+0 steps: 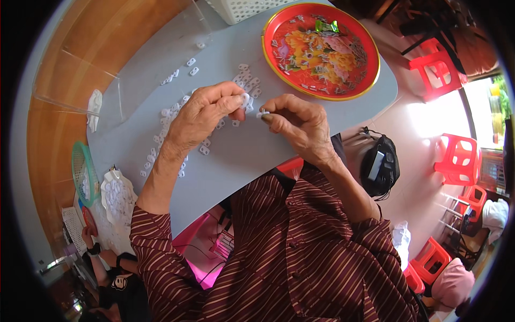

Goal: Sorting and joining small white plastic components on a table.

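Note:
Between the thumb and fingers of my left hand (206, 114) is a small white plastic piece (245, 100). My right hand (300, 124), a little to its right, pinches a tiny pale metal pin (262, 113) at its fingertips. A narrow gap separates the two hands above the grey table (241, 147). Many similar white plastic pieces (167, 119) lie scattered under and around my left hand, and a cluster (247, 79) lies just beyond it. Beyond my right hand stands a round red flowered tray (266, 51) strewn with small metal pins (343, 80) and a shiny green wrapper (327, 26).
A white perforated basket (236, 13) stands at the far edge. On the left are a clear plastic panel (75, 80), a green mesh basket (78, 161) and a white dish of pieces (108, 214). Another person (123, 279) sits lower left. A black bag (390, 172) and red stools (458, 158) are to the right.

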`<state>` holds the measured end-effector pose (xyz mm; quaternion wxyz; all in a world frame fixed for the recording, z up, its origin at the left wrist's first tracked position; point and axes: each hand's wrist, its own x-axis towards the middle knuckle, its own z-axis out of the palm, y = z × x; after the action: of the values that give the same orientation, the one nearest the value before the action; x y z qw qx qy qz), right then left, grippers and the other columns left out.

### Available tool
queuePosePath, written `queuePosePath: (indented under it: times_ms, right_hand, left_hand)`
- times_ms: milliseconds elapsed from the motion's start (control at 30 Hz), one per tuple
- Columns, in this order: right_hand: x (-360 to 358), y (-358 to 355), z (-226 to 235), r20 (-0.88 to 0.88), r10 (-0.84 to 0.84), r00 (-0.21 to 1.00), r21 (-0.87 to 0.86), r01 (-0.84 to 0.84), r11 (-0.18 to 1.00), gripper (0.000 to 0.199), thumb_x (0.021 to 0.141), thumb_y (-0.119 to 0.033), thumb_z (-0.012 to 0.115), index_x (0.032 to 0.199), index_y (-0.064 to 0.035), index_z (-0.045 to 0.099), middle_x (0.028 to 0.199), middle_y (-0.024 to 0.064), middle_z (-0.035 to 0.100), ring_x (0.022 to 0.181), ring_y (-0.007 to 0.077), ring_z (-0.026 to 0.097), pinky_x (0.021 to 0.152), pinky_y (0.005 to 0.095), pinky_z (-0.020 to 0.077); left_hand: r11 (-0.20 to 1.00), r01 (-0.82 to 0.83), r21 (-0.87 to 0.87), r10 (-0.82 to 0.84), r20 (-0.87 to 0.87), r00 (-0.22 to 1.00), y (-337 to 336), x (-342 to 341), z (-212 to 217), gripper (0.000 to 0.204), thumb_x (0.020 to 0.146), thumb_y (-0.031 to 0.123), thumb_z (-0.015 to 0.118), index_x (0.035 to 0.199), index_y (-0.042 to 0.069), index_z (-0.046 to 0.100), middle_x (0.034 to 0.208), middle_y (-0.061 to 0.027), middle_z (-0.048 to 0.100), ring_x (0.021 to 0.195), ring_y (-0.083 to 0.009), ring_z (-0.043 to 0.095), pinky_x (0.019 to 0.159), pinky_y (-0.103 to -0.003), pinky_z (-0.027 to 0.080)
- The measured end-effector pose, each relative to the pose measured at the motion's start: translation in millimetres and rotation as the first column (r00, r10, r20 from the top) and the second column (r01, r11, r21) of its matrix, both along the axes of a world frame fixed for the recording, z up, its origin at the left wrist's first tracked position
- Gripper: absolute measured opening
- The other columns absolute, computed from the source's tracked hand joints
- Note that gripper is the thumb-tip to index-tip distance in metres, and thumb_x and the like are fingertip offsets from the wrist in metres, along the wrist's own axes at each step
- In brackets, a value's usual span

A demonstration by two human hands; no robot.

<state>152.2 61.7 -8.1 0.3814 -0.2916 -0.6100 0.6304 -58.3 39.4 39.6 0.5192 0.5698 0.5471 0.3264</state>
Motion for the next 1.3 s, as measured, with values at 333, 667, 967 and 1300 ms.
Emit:
queuePosePath:
  times_ms: [333, 667, 967, 1300]
  right_hand:
    - [0, 0, -1, -0.068, -0.002, 0.998, -0.111, -0.006, 0.994, 0.011, 0.083, -0.002, 0.063, 0.092, 0.0013, 0.058, 0.08, 0.0, 0.058, 0.073, 0.0043, 0.053, 0.065, 0.02, 0.0447]
    - [-2, 1, 0, -0.119, 0.017, 0.993, -0.091, -0.028, 0.995, 0.02, 0.08, 0.002, 0.063, 0.095, -0.0017, 0.052, 0.081, 0.0003, 0.056, 0.072, 0.0046, 0.053, 0.065, 0.0199, 0.0453]
    - [0, 2, 1, -0.114, 0.029, 0.993, -0.1, -0.04, 0.994, 0.024, 0.079, 0.003, 0.063, 0.097, -0.0021, 0.048, 0.081, 0.0009, 0.055, 0.074, 0.0048, 0.053, 0.065, 0.0204, 0.0456]
    - [0, 2, 0, -0.159, 0.012, 0.987, -0.142, -0.035, 0.989, 0.024, 0.081, 0.003, 0.062, 0.098, -0.0022, 0.046, 0.082, 0.0007, 0.054, 0.075, 0.0051, 0.051, 0.068, 0.0209, 0.0452]
  left_hand:
    - [0.99, 0.079, -0.118, -0.08, 0.0, 0.997, 4, 16, 7, 0.027, 0.092, 0.025, 0.051, 0.097, 0.0, 0.06, 0.072, -0.002, 0.059, 0.072, -0.0092, 0.053, 0.071, -0.025, 0.044]
    - [0.966, 0.256, 0.037, -0.239, -0.248, 0.939, 15, 14, 15, 0.023, 0.09, 0.021, 0.048, 0.09, -0.001, 0.056, 0.068, -0.006, 0.057, 0.063, -0.0129, 0.05, 0.061, -0.029, 0.042]
    - [0.938, 0.34, -0.061, -0.338, -0.367, 0.867, 21, 18, 20, 0.022, 0.09, 0.02, 0.05, 0.089, -0.002, 0.054, 0.066, -0.0067, 0.052, 0.063, -0.0142, 0.052, 0.061, -0.028, 0.043]
    - [0.983, 0.059, 0.176, -0.027, -0.178, 0.984, -9, 29, -2, 0.031, 0.095, 0.027, 0.045, 0.085, -0.002, 0.051, 0.064, -0.0101, 0.054, 0.061, -0.0185, 0.053, 0.061, -0.032, 0.043]
